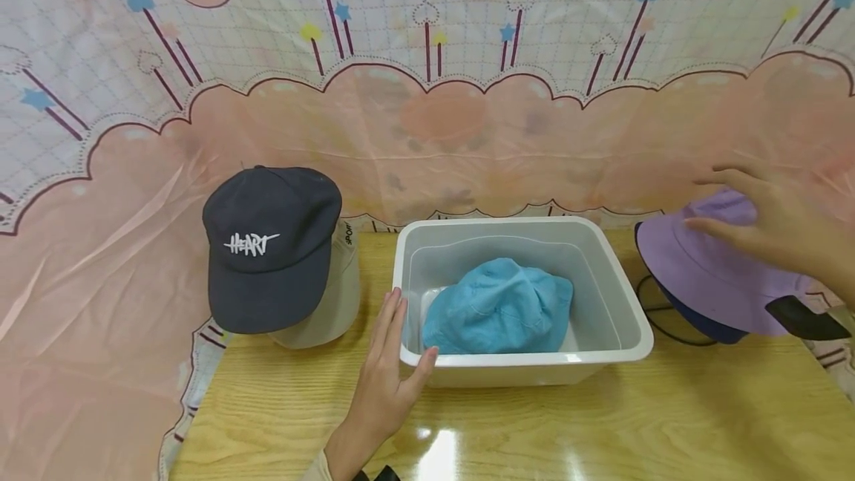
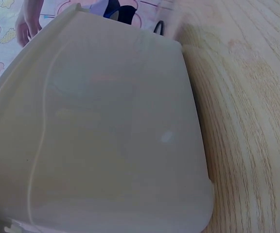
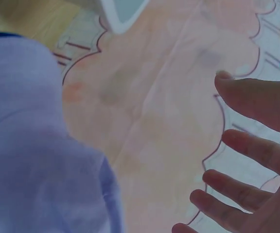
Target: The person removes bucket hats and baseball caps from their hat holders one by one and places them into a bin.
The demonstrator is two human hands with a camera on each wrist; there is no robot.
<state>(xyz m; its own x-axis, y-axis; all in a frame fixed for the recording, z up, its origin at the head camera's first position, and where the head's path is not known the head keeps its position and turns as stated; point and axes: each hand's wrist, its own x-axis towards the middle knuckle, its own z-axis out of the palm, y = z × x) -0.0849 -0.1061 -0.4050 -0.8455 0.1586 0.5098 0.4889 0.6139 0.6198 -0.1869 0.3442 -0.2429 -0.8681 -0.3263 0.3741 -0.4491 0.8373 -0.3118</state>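
My left hand (image 1: 387, 377) rests with fairly straight fingers on the near left corner of a light grey plastic bin (image 1: 521, 358). Inside the bin lies a crumpled light-blue cloth hat (image 1: 501, 306). At the right my right hand (image 1: 768, 221) hovers by a purple bucket hat (image 1: 708, 266), its fingers spread and nothing between them. In the right wrist view the purple hat (image 3: 38, 136) is on the left and the fingers (image 3: 239, 189) are apart from it. The bin's side wall (image 2: 115, 121) fills much of the left wrist view.
Left of the bin, a dark navy cap (image 1: 267, 243) with white lettering overlaps a beige cap (image 1: 334, 303). Beneath the purple hat shows a dark blue hat (image 1: 708, 321) with a black cord (image 1: 668, 329). Behind the wooden table (image 1: 508, 429) hangs a patterned pink cloth (image 1: 467, 139).
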